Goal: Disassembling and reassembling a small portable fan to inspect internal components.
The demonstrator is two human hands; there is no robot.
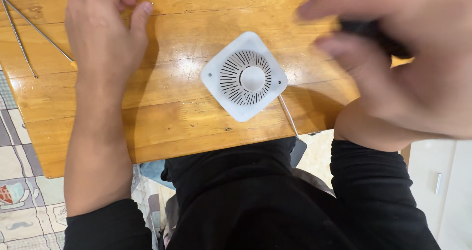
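Between both hands, white fan [244, 76]

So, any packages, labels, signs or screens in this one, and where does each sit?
None in view: no package, label, sign or screen shows.
White square fan: mid table, round slotted grille, plain, thin white cable off its lower right corner.
Dark flat thing: hangs at the cable's end below the table edge; too hidden to tell what it is.
Right hand: blurred, close to the camera, around something dark; no marking can be made out.
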